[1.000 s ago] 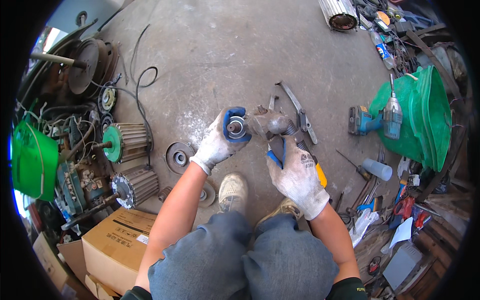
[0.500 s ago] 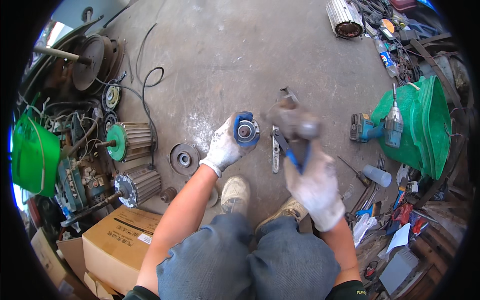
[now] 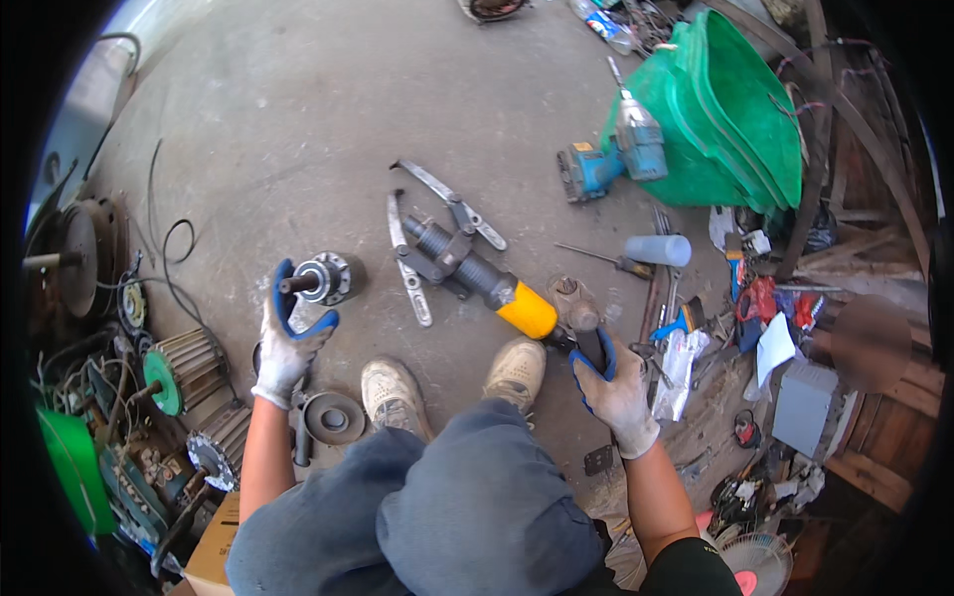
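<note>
Squatting on a bare grey concrete floor (image 3: pixel 298 119), stained and dusty, a person in grey trousers occupies the 6 o'clock sector, two worn pale shoes (image 3: pixel 452 382) planted at centre. Left hand (image 3: pixel 286 338), in a white glove with blue palm coating, at 9 o'clock from centre: fingers curled around a round metal hub with a short shaft (image 3: pixel 320 280), held just above the floor. Right hand (image 3: pixel 616 392), gloved alike, at 4 o'clock: closed tight around the handle of a hammer (image 3: pixel 578 313), its rusty head raised just beside the yellow end of the puller. Item at centre, 12 o'clock of the shoes: a hydraulic gear puller (image 3: pixel 459 260), dark ribbed body, yellow butt, its steel arms splayed flat on the concrete, well apart from the hub. Item at 7 o'clock: a dark round disc (image 3: pixel 334 417) lying beside the left shoe. Left margin, 8 to 10 o'clock: finned motor parts, one with a green end cap (image 3: pixel 164 379), loose black cable, wheels and rusted scrap heaped together; a cardboard box (image 3: pixel 214 556) at the lower edge. Upper right, 1 to 2 o'clock: stacked green plastic tubs (image 3: pixel 735 109), with a blue cordless driver (image 3: pixel 611 159) lying in front of them. Right margin, 3 to 5 o'clock: a pale plastic cylinder (image 3: pixel 658 249), a screwdriver, rags, paper, small boxes and mixed clutter against wooden planks. Daylight, open workshop yard setting.
</note>
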A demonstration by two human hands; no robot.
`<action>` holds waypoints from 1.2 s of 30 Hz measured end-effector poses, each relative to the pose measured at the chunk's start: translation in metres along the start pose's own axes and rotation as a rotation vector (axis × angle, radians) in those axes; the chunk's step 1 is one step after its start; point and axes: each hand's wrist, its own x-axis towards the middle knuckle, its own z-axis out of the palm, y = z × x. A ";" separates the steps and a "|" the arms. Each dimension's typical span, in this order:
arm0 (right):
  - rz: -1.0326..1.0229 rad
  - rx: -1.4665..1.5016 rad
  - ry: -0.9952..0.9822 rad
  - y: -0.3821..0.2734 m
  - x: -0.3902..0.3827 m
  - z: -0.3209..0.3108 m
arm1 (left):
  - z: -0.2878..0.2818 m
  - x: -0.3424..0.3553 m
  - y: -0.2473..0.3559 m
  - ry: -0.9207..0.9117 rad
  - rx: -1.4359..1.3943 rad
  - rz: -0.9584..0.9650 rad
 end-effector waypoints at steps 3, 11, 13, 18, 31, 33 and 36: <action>0.012 -0.196 0.113 0.144 -0.015 -0.080 | 0.055 -0.031 -0.011 0.003 0.034 -0.145; 0.169 -0.745 0.149 0.347 -0.036 -0.202 | 0.166 -0.106 0.078 -0.098 0.088 -0.208; 0.168 -0.680 0.162 0.370 -0.058 -0.219 | 0.172 -0.126 0.102 -0.118 0.068 -0.230; 0.143 -0.594 0.174 0.414 -0.139 -0.261 | 0.212 -0.187 0.142 -0.172 0.063 -0.365; 0.833 -0.035 1.040 0.685 -0.488 -0.511 | 0.384 -0.310 0.257 -0.127 0.140 -0.394; 1.080 0.013 1.241 0.771 -0.587 -0.538 | 0.412 -0.313 0.253 -0.165 0.152 -0.394; 1.102 -0.033 1.287 0.816 -0.664 -0.555 | 0.433 -0.324 0.251 -0.184 0.165 -0.380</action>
